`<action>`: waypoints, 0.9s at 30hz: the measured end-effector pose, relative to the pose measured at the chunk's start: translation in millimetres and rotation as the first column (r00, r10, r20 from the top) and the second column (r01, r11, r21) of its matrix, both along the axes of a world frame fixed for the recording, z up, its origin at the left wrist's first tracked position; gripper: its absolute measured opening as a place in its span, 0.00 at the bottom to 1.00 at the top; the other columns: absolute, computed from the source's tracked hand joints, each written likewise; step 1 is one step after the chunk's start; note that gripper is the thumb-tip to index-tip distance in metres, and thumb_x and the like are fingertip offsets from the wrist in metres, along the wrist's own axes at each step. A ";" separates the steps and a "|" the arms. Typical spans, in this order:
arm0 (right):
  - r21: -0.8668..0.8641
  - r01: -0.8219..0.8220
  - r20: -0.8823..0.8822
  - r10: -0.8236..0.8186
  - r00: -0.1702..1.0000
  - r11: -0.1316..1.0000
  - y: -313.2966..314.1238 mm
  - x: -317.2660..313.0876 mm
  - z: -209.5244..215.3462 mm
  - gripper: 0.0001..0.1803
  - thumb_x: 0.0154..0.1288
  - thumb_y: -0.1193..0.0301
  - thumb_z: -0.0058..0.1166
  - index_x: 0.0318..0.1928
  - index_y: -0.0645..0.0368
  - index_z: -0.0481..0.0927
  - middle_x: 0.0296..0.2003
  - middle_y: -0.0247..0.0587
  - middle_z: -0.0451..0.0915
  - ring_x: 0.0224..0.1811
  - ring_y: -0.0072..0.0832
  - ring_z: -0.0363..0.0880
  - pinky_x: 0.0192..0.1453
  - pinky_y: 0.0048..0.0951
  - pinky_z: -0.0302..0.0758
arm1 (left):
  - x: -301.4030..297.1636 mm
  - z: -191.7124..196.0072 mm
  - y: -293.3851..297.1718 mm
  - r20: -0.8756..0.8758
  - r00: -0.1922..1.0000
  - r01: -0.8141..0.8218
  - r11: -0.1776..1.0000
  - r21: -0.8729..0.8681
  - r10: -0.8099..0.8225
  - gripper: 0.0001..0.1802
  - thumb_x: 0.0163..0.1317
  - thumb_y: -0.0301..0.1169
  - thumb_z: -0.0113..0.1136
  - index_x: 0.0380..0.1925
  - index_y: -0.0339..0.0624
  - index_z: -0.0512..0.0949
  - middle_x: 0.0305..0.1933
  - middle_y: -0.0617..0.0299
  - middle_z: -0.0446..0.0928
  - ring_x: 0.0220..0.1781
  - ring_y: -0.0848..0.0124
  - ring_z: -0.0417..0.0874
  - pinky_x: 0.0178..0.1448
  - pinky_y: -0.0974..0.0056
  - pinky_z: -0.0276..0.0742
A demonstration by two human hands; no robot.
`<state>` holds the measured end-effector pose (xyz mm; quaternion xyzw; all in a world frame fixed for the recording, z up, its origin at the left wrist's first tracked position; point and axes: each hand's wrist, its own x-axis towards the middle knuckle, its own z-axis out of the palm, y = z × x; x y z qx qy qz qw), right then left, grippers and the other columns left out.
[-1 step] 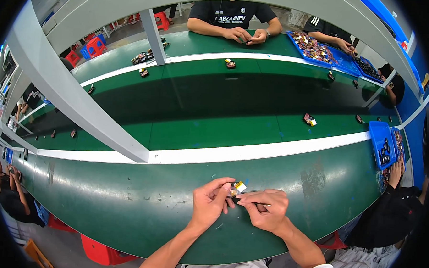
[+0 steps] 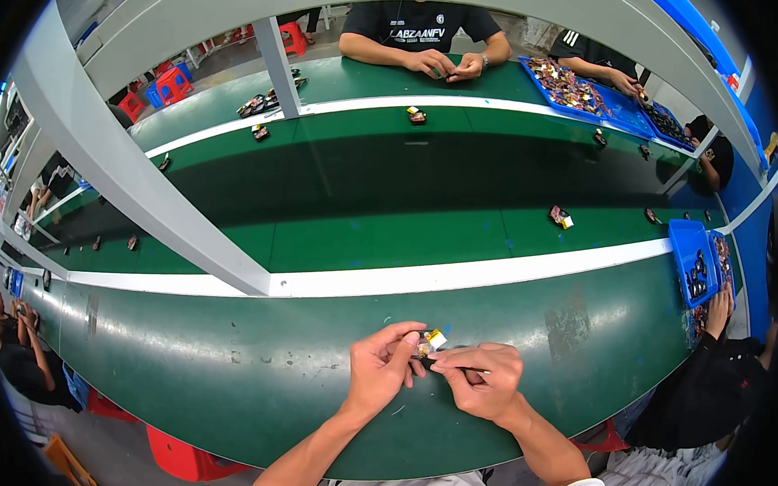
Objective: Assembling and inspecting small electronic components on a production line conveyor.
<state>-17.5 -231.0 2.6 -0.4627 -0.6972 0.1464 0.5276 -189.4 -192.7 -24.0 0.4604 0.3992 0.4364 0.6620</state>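
Left hand point(image 2: 380, 364) pinches small electronic module point(image 2: 423, 350) over green workbench point(image 2: 228, 358); right hand point(image 2: 489, 382) clasps slim dark tool point(image 2: 475, 369) at its edge. Yellow-white tab point(image 2: 436, 338) exposed, module seemingly unfinished; similar pieces point(image 2: 561, 217) on belt point(image 2: 363, 242).

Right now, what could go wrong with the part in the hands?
1. Slip: the small assembly is held in the left hand's fingers above the green bench, so a loose pinch could drop it.
2. Scratch: the right hand grips a slim dark tool right by the assembly; a slip might mark it.
3. Snag: the yellow-and-white piece sits at the assembly's far edge and could get knocked.
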 end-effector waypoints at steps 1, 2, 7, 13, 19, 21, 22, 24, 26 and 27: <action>0.000 0.001 0.000 -0.001 1.000 1.000 0.0 -0.3 -0.4 0.06 0.52 0.81 0.68 0.30 0.57 0.87 0.28 0.33 0.89 0.21 0.23 0.85 0.22 0.21 0.71 | 0.9 0.2 -0.5 0.000 1.000 0.001 1.000 0.000 -0.001 0.12 0.75 0.26 0.55 0.52 0.30 0.81 0.30 0.59 0.83 0.25 0.77 0.83 0.22 0.73 0.74; 0.007 0.005 0.005 -0.005 1.000 1.000 0.0 -0.5 -1.2 0.07 0.52 0.82 0.68 0.30 0.57 0.87 0.28 0.32 0.89 0.20 0.23 0.85 0.22 0.21 0.71 | 1.8 0.5 -1.1 -0.010 1.000 -0.013 1.000 0.001 0.013 0.12 0.75 0.25 0.56 0.51 0.31 0.81 0.30 0.59 0.83 0.25 0.77 0.83 0.22 0.73 0.74; 0.038 0.016 0.027 -0.017 0.999 0.999 0.2 -0.4 -4.9 0.08 0.51 0.82 0.69 0.31 0.56 0.88 0.27 0.32 0.89 0.20 0.23 0.84 0.21 0.21 0.70 | 5.9 2.6 -3.1 -0.045 0.998 -0.041 0.999 0.023 0.042 0.10 0.74 0.25 0.57 0.50 0.33 0.82 0.30 0.60 0.84 0.24 0.79 0.82 0.21 0.73 0.73; 0.058 0.007 0.049 -0.009 0.999 0.998 1.6 -0.6 -8.0 0.08 0.51 0.83 0.69 0.31 0.56 0.88 0.27 0.31 0.89 0.19 0.23 0.84 0.21 0.22 0.69 | 6.3 -4.8 -4.1 -0.103 0.992 -0.062 0.994 0.094 0.072 0.10 0.73 0.25 0.57 0.49 0.32 0.81 0.30 0.59 0.84 0.24 0.79 0.81 0.20 0.72 0.74; 0.057 0.001 0.070 -0.005 0.998 0.998 1.1 -1.1 -8.6 0.07 0.50 0.82 0.68 0.29 0.55 0.87 0.30 0.33 0.90 0.22 0.20 0.85 0.22 0.19 0.66 | 6.4 -4.5 -3.7 -0.162 0.983 -0.061 0.986 0.154 0.086 0.09 0.73 0.24 0.57 0.48 0.33 0.81 0.30 0.59 0.83 0.23 0.78 0.81 0.20 0.71 0.74; 0.069 -0.007 0.071 0.002 0.997 0.998 3.3 -1.6 -8.7 0.07 0.50 0.82 0.68 0.28 0.55 0.87 0.30 0.33 0.90 0.20 0.20 0.84 0.22 0.19 0.66 | 6.1 -5.5 -2.3 -0.215 0.972 -0.048 0.980 0.195 0.091 0.09 0.74 0.22 0.54 0.49 0.30 0.80 0.31 0.58 0.83 0.23 0.79 0.80 0.20 0.73 0.74; 0.076 -0.011 0.071 0.006 0.997 0.997 3.3 -1.7 -8.1 0.07 0.50 0.82 0.68 0.28 0.55 0.87 0.30 0.33 0.90 0.20 0.20 0.84 0.22 0.19 0.66 | 6.3 -3.8 -1.7 -0.215 0.972 -0.052 0.978 0.201 0.096 0.09 0.74 0.22 0.54 0.49 0.30 0.80 0.31 0.58 0.83 0.23 0.79 0.80 0.20 0.73 0.74; 0.097 -0.009 0.125 -0.003 0.992 0.995 4.5 -3.8 -7.5 0.07 0.50 0.82 0.69 0.28 0.55 0.87 0.30 0.34 0.90 0.17 0.19 0.80 0.22 0.19 0.66 | 3.8 1.1 -0.4 -0.269 0.959 -0.035 0.979 0.199 0.089 0.09 0.74 0.22 0.54 0.49 0.30 0.80 0.30 0.58 0.83 0.22 0.79 0.80 0.20 0.72 0.75; 0.116 0.009 0.068 -0.017 0.998 0.993 5.1 -4.2 -4.5 0.07 0.50 0.82 0.70 0.28 0.56 0.86 0.31 0.35 0.90 0.16 0.18 0.78 0.21 0.19 0.66 | 0.8 5.9 8.3 -0.261 0.961 -0.056 0.985 0.160 0.097 0.08 0.74 0.22 0.54 0.46 0.30 0.81 0.30 0.57 0.83 0.20 0.77 0.80 0.20 0.70 0.75; 0.122 0.039 0.015 -0.041 0.999 0.992 4.5 -3.6 -2.9 0.08 0.50 0.82 0.70 0.29 0.57 0.86 0.32 0.37 0.90 0.15 0.17 0.75 0.21 0.19 0.66 | -0.3 8.1 15.8 -0.248 0.965 -0.064 0.992 0.110 0.090 0.08 0.73 0.23 0.53 0.43 0.31 0.81 0.30 0.56 0.83 0.19 0.75 0.81 0.20 0.69 0.75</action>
